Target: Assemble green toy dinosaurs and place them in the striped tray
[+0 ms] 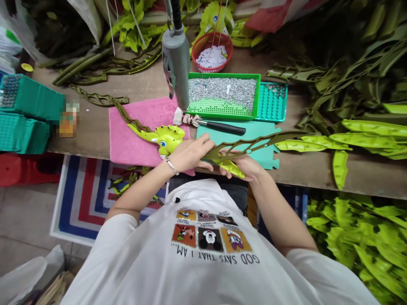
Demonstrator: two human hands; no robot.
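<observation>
Below the middle of the view, my left hand, with a bracelet at the wrist, curls over the near end of an olive plastic strip with cut-out slots. My right hand holds the same strip from below, together with a lime-green plastic piece under it. Left of my left hand, a lime-green toy dinosaur head lies on a pink cloth. Another olive strip runs from the head to the upper left. My left palm hides part of the head's edge.
A grey power screwdriver hangs over the table. Beyond my hands lie a black-handled hammer with a wrapped head and a green tray of screws. A red basket stands behind. Lime-green parts pile up at right.
</observation>
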